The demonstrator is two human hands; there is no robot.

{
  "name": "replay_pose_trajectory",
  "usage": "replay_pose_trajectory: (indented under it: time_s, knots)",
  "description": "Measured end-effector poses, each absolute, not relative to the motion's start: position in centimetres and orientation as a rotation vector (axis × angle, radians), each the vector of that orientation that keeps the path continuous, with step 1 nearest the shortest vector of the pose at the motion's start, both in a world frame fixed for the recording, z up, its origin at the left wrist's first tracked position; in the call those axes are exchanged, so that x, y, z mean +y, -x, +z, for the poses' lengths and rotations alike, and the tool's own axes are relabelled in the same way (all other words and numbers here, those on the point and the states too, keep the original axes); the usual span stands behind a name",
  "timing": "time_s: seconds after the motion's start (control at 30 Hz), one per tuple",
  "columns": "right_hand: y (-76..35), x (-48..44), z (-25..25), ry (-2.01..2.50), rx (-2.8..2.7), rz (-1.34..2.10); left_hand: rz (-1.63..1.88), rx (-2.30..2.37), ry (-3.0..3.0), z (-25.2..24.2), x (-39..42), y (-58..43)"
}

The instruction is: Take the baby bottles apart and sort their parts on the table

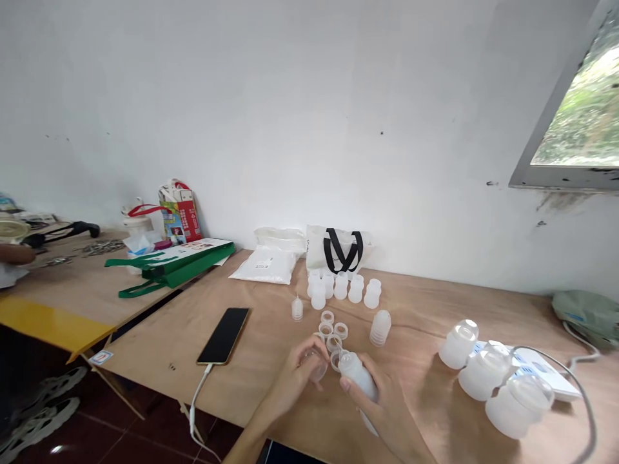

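My left hand [293,380] grips a small translucent plastic cap [315,365] between fingers and thumb. My right hand [382,406] holds a frosted white plastic bottle [356,375], tilted with its neck toward the cap, and the two are close together. Several clear plastic rings [329,330] lie on the plywood tabletop [285,393] just beyond my hands. Farther back stand several small frosted bottles [340,287]. A stack of frosted cups [380,327] sits nearby, and a small capped bottle [296,309] stands to the left.
Three large frosted bottles [485,372] stand at the right on a white corded device [541,377]. A black phone [223,336] lies charging at the left. White and green bags [338,250] line the wall. Another person's forearm [14,254] shows at a side table.
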State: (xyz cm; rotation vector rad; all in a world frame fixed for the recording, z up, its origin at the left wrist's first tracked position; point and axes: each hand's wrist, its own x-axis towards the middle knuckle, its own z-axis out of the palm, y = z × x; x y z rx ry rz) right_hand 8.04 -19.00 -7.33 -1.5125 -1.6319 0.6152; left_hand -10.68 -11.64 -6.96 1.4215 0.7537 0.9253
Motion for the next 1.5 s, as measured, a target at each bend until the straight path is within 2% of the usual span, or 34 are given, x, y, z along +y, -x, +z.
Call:
replay_pose_trajectory:
  time_s: [0.27, 0.4, 0.53, 0.83, 1.0, 1.2, 1.4, 1.5]
  knots:
    - [-9.6, -18.3, -7.6, 1.46, -1.561, 0.845, 1.011, 1.132, -1.673, -8.6, -10.4, 12.5]
    - [-10.2, -18.3, -7.6, 1.488, -1.536, 0.839, 1.129, 1.204, -1.581, -8.4, -9.2, 13.9]
    - [-10.9, -18.3, -7.1, 1.454, -1.487, 0.755, 1.257, 1.093, -1.507, -7.4, -7.9, 13.2]
    - [-13.5, -19.4, -6.2, 1.397, -1.37, 0.512, 1.077, 0.694, -1.894, -3.4, -3.6, 1.2]
    - [-14.9, -19.6, -6.0, 1.388, -1.366, 0.488, 0.976, 0.634, -2.056, -4.6, -3.3, -3.7]
    - [-15.2, -19.3, -6.0, 1.418, -1.371, 0.508, 0.892, 0.587, -2.051, -6.2, -3.5, -3.5]
    - [-15.1, -18.6, -6.6, 1.473, -1.421, 0.569, 1.171, 0.626, -1.733, -4.0, -6.5, -0.4]
    - [-14.9, -18.5, -6.6, 1.482, -1.499, 0.637, 0.878, 0.527, -1.747, -3.1, -9.6, 2.5]
